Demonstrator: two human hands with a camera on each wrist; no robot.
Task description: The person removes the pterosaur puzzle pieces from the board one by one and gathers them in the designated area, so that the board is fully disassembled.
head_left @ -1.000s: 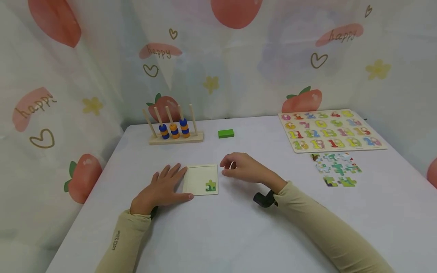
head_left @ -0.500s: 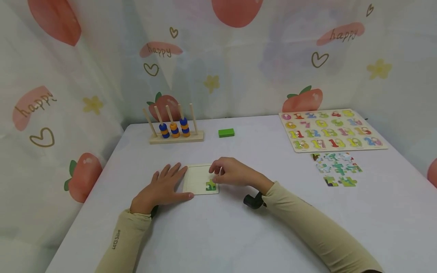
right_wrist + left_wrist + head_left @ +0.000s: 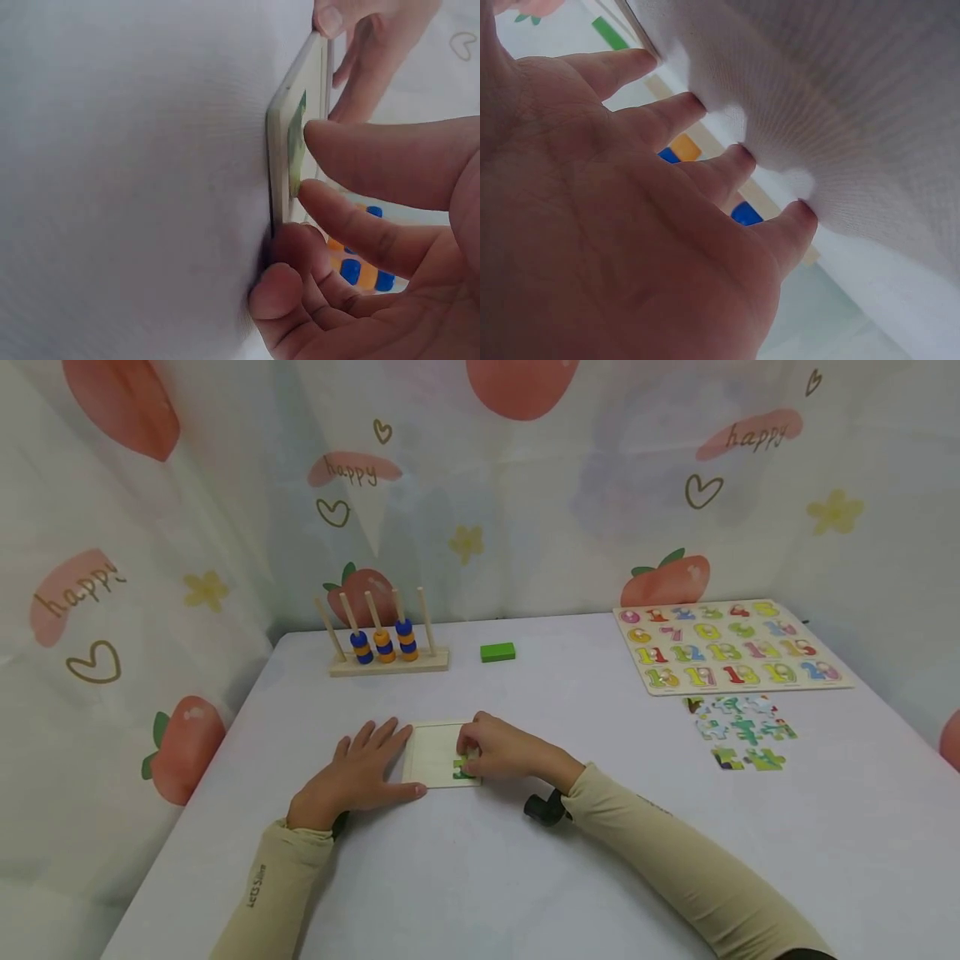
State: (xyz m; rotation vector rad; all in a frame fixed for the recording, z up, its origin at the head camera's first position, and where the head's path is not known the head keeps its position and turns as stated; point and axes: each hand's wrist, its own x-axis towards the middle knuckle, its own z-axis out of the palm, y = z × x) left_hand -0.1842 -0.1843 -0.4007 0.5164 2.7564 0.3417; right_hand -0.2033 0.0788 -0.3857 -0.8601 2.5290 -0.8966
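A small square wooden puzzle tray (image 3: pixel 431 752) lies mid-table. One green jigsaw piece (image 3: pixel 459 769) sits in its near right corner, partly covered by fingers. My left hand (image 3: pixel 356 777) lies spread beside the tray, with thumb and index finger at its left edge; its fingertips (image 3: pixel 802 214) meet the white cloth in the left wrist view. Over the tray's right side, my right hand (image 3: pixel 513 749) has its fingers curled. In the right wrist view its thumb and index finger pinch at the jigsaw piece (image 3: pixel 297 146), while the other fingers bend beside the tray's rim.
Behind the tray stand a wooden peg stacker (image 3: pixel 390 665) with blue and orange rings and a green block (image 3: pixel 498 652). At right, a number puzzle board (image 3: pixel 750 692) lies behind several loose jigsaw pieces (image 3: pixel 744 732). A printed curtain (image 3: pixel 525 510) surrounds the table.
My right hand has moved left from beside the tray onto its right side, and thumb and index finger have come down to the jigsaw piece. The left hand stays put.
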